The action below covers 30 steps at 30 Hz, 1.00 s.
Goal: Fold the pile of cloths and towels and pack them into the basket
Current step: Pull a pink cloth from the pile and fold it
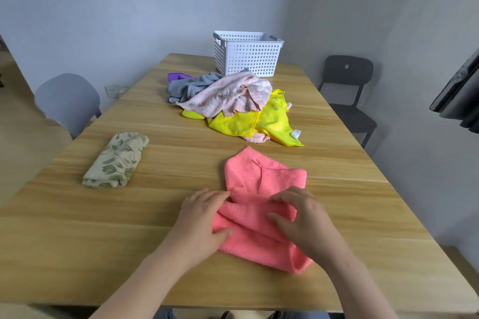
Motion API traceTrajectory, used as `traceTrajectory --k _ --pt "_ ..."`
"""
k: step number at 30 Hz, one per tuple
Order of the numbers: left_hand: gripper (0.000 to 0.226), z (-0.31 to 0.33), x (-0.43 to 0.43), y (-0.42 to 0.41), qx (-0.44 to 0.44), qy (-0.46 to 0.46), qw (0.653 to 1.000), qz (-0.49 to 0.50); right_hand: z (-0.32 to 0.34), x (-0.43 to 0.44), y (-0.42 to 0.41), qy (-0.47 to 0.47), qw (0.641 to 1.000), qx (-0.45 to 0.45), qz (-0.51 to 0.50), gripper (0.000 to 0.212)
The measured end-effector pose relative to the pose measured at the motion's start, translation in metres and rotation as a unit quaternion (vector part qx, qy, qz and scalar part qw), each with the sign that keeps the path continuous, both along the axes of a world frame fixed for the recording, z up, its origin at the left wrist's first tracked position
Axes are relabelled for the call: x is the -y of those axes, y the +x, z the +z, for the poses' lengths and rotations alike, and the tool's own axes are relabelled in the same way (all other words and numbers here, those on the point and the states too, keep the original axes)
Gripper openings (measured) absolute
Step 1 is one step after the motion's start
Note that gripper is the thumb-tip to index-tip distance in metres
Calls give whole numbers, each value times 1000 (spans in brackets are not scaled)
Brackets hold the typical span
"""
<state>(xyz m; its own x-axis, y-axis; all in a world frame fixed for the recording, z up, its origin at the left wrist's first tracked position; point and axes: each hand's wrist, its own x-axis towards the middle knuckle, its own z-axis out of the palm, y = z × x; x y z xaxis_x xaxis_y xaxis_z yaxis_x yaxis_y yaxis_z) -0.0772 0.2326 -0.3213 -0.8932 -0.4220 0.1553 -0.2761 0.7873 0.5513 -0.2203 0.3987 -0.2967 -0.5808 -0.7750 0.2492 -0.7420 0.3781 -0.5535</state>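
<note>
At the near edge of the long wood-grain counter [145, 241]: both hands work on a coral-pink microfibre cloth [261, 179]. The cloth lies flat on the counter, partly folded. Its far part spreads out toward the pile, and its near part is gathered into a thick band between the hands.

Left hand [204, 217]: grip closed on the left end of the band, fingers curled over the far side of the fold, thumb pressed on the near side.

Right hand [300, 223]: grip closed on the right part of the band, fingertips bent down onto the fold, thumb set against the fabric below them. The wrist covers the cloth's near right corner.

Counter, left side: a folded cream cloth with a green leaf print [116, 160], a neat oblong, well apart from the pink cloth.

Counter, middle: the unfolded pile.
- A pale pink towel [228, 93] lies crumpled on top.
- A grey towel [186, 85] sits behind it on the left.
- A scrap of purple cloth [177, 76] shows at the far left edge of the pile.
- A bright yellow microfibre cloth [259, 119] spreads out under the front, with a white tag at its near corner.

Counter, far end: a white perforated plastic basket [248, 57], upright, just behind the pile. I cannot tell what is inside it.

Surroundings:
- A grey moulded chair [67, 101] stands on the left.
- A black chair [347, 90] stands on the right.
- A wall socket [114, 90] sits low on the pale wall.
</note>
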Motion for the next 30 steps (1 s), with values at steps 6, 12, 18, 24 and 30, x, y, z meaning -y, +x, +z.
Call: traceTrajectory --k 6,12,18,24,30 --pt "16 3 1 8 -72 26 997 -3 1 -12 8 -61 998 -5 -1 21" --pt "17 18 4 10 -153 62 985 46 22 -16 11 -108 994 -3 20 15" --pt "12 22 34 10 -164 33 980 106 46 -21 -8 -20 999 -30 25 17" --pt "16 26 51 9 -154 18 975 160 65 -30 -24 97 994 -37 13 26" --pt "20 15 58 9 -65 54 979 184 56 -28 -41 15 987 -98 -128 20"
